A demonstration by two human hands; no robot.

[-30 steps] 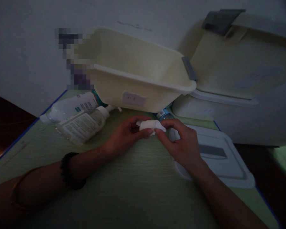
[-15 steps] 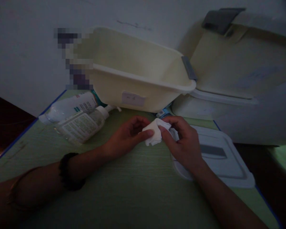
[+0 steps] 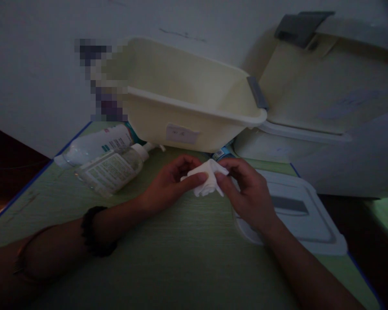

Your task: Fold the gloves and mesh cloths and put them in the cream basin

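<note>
Between my two hands is a crumpled white tissue (image 3: pixel 207 183), held just above the green table in front of the cream bin. My left hand (image 3: pixel 174 176) pinches its left side, the thumb lying across the top. My right hand (image 3: pixel 248 189) grips its right edge between thumb and fingers. The tissue bunches up to a peak in the middle, with loose ends hanging toward me. My fingertips behind it are partly hidden.
A cream open bin (image 3: pixel 194 107) stands behind my hands. A clear pump bottle (image 3: pixel 113 170) and a white bottle (image 3: pixel 98 142) lie at left. A flat whitish lid (image 3: pixel 304 215) lies at right, partly under my right forearm. A larger lidded container (image 3: pixel 310 86) stands behind it.
The tissue has been turned and spread a little between my fingers, and part of it now sticks out on the left. Both hands stay in nearly the same place.
</note>
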